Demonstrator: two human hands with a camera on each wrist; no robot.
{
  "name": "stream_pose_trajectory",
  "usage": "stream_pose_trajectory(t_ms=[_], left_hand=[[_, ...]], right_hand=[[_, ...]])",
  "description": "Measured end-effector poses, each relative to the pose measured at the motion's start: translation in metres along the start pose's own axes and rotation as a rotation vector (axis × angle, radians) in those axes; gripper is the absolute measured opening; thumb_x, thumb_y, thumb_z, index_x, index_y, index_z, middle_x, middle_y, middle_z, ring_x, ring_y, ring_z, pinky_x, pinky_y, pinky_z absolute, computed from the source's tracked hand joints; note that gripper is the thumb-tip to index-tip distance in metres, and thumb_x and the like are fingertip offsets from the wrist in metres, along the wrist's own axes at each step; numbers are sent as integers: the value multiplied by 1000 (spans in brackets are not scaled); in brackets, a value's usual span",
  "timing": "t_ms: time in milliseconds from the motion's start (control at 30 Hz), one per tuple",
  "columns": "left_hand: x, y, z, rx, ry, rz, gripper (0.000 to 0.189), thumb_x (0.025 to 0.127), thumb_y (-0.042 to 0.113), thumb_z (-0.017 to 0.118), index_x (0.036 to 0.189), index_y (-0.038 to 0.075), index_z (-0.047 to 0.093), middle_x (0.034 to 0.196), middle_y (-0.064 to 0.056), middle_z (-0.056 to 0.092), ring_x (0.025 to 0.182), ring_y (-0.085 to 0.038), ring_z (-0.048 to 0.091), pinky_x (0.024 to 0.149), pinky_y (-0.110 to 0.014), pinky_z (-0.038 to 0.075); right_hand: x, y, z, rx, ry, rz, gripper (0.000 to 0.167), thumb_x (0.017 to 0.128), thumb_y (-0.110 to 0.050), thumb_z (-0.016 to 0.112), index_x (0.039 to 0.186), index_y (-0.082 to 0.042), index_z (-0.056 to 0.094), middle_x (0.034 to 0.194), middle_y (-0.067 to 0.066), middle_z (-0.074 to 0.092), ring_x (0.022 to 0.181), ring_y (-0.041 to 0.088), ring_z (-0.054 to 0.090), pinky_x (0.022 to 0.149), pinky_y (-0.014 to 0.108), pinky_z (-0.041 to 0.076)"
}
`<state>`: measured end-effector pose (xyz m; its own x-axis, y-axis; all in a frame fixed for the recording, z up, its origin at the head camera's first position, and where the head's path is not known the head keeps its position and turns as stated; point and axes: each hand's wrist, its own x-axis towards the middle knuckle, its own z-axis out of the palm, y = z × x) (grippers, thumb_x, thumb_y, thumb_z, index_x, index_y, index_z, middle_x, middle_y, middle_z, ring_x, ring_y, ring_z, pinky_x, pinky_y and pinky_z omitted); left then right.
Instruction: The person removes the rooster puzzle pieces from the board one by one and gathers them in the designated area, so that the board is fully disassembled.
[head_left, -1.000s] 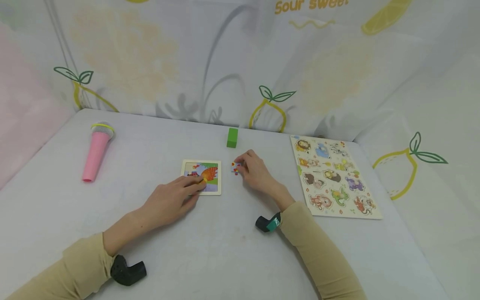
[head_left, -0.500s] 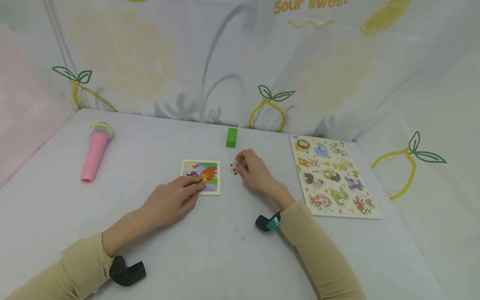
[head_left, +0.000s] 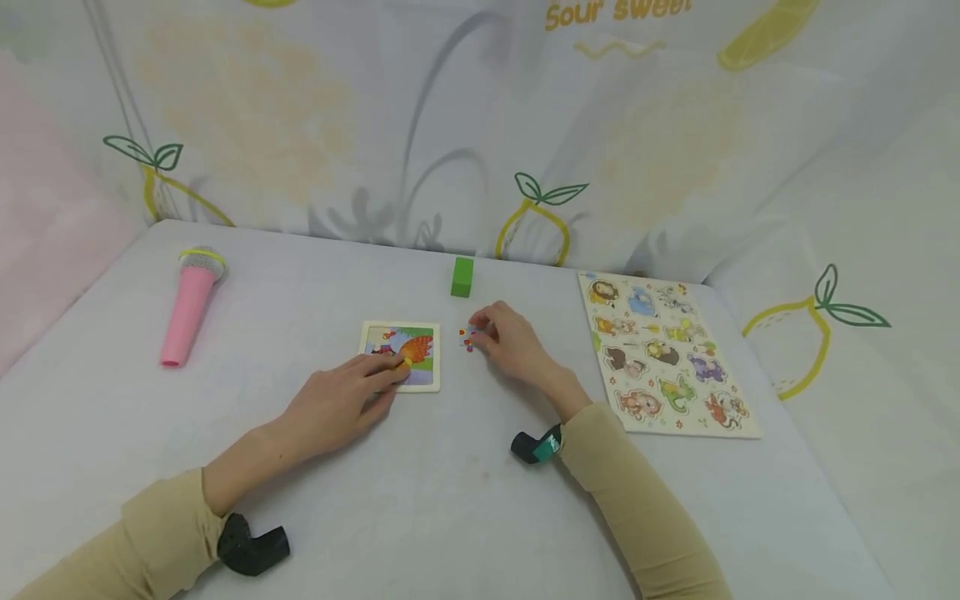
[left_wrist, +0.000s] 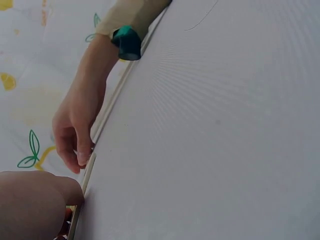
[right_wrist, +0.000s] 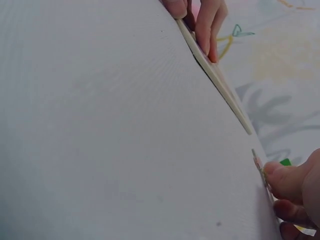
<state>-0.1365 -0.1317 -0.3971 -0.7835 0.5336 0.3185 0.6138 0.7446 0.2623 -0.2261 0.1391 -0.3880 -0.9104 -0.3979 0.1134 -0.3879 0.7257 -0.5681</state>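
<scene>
A small square jigsaw puzzle in a pale wooden frame [head_left: 437, 358] lies mid-table, its picture showing orange, green and purple areas. My left hand [head_left: 337, 408] rests over its lower left, fingertips touching the picture and hiding part of it. Just right of the frame, my right hand [head_left: 510, 343] pinches a light-blue jigsaw piece with red dots [head_left: 466, 338] between thumb and fingers. In the right wrist view the piece [right_wrist: 257, 161] shows edge-on under the thumb, tilted and apart from the frame. The left wrist view shows both hands from the side, with little of the picture visible.
A green block [head_left: 462, 277] stands behind the piece. At the left lies a pink toy microphone [head_left: 191, 308]. To the right is a large animal peg-style puzzle board [head_left: 667, 358]. A lemon-print cloth [head_left: 420, 125] hangs behind the white table.
The dotted jigsaw piece has turned slightly between my right fingers, and more of its face shows. My left hand stays on the framed puzzle.
</scene>
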Motion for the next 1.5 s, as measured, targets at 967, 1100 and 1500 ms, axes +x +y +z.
stream_pose_trajectory(t_ms=[967, 1100, 1500], left_hand=[[0, 0, 1, 6, 6, 2, 36, 92, 18, 71, 128, 12, 70, 128, -7, 67, 119, -28, 64, 70, -43, 60], [0, 1, 0, 4, -1, -6, 36, 92, 17, 71, 128, 12, 70, 128, -8, 67, 119, -29, 64, 71, -44, 60], [-1, 3, -1, 4, 7, 8, 36, 92, 16, 71, 128, 12, 70, 128, -7, 67, 118, -28, 64, 71, -43, 60]], right_hand=[[1, 0, -3, -32, -16, -25, 22, 93, -9, 71, 115, -6, 72, 109, 9, 63, 88, 21, 59, 78, 30, 47], [0, 1, -3, -36, -23, -27, 23, 93, -10, 71, 116, -6, 72, 110, 9, 63, 87, 20, 59, 77, 29, 46], [-2, 0, -5, -42, -32, -44, 27, 92, -9, 71, 119, -6, 70, 108, 9, 63, 87, 21, 59, 77, 31, 47]])
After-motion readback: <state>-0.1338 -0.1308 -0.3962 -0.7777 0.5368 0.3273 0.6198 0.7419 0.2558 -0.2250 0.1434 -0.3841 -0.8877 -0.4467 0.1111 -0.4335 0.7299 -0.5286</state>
